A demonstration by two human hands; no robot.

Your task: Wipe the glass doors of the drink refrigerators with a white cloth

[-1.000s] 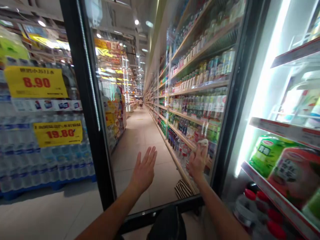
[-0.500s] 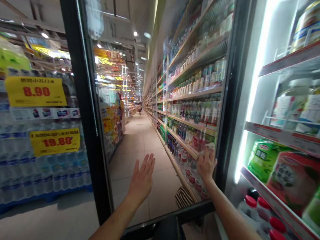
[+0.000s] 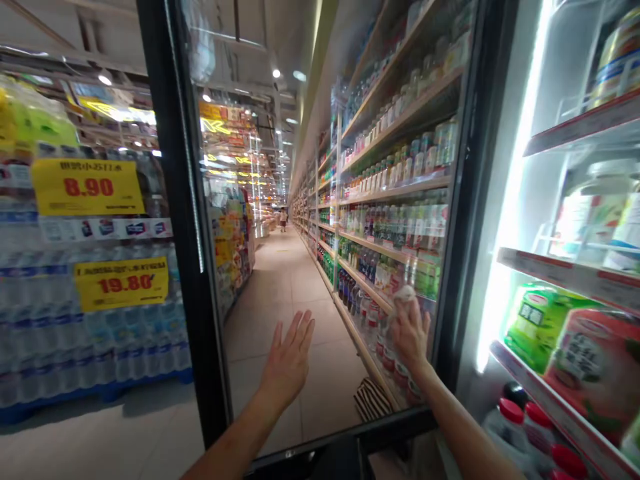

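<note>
A glass cooler door with a black frame (image 3: pixel 175 167) stands open before me, and shelves and an aisle show through or in its pane. My left hand (image 3: pixel 290 360) lies flat on the lower middle of the glass, fingers spread and nothing in it. Near the pane's right side, my right hand (image 3: pixel 410 333) presses a crumpled white cloth (image 3: pixel 405 293) against the glass. The cloth shows above the fingertips; the palm hides the rest.
On the right, lit cooler shelves (image 3: pixel 570 270) hold bottles, green and red packs (image 3: pixel 595 360) and red-capped bottles (image 3: pixel 511 410). Stacked water bottles (image 3: pixel 125 327) with yellow price signs (image 3: pixel 87 187) stand left. A black-and-white striped item (image 3: pixel 373 400) appears low in the pane. A distant person (image 3: pixel 283 219) is in the aisle.
My right hand and the cloth have slid left across the glass. My left hand stays spread at nearly the same spot. The whole view has shifted slightly.
</note>
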